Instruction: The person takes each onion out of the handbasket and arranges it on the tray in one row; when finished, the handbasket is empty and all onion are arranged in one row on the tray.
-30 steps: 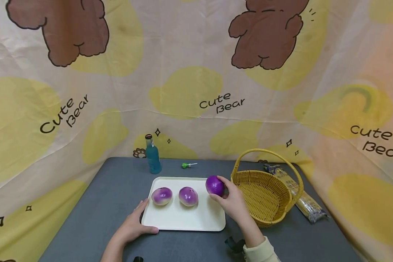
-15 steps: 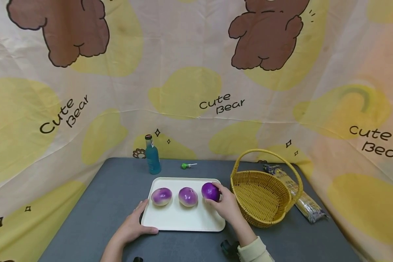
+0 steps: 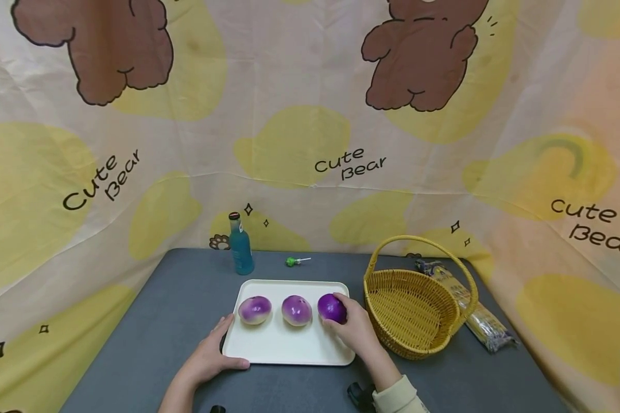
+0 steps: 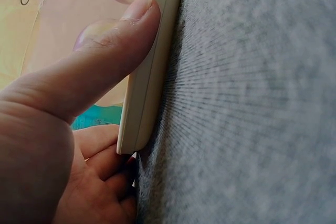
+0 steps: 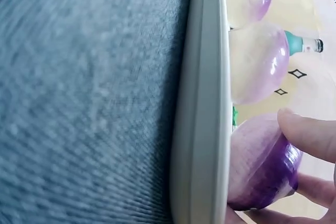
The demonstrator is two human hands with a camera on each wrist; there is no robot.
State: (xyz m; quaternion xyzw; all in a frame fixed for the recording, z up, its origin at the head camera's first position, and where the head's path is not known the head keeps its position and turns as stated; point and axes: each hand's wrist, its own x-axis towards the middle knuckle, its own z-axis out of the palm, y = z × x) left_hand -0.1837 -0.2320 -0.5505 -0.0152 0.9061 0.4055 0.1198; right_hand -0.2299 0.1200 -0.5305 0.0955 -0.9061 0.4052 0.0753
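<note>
In the head view a white tray point(image 3: 284, 348) lies flat on the table. My left hand point(image 3: 206, 354) holds its near left corner, thumb along the front rim and fingers at the left side. My right hand point(image 3: 359, 330) grips a glossy deep-purple onion point(image 3: 332, 308) at the tray's right part. The right wrist view shows the thumb on the streaked onion point(image 5: 262, 169), which appears to rest on the tray. Left of it on the tray sit two purple-and-white turnips, the middle turnip point(image 3: 297, 311) and the left turnip point(image 3: 255, 310).
A yellow wicker basket point(image 3: 413, 310) with a tall handle stands right of the tray, beside the right forearm. Behind it lies a clear-wrapped package point(image 3: 488, 324). A blue bottle point(image 3: 241, 249) and a green lollipop point(image 3: 291, 261) are at the back. A printed curtain hangs behind.
My right hand has moved left and down with the onion, bringing it in line with the turnips. The left hand and the tray have stayed in place.
</note>
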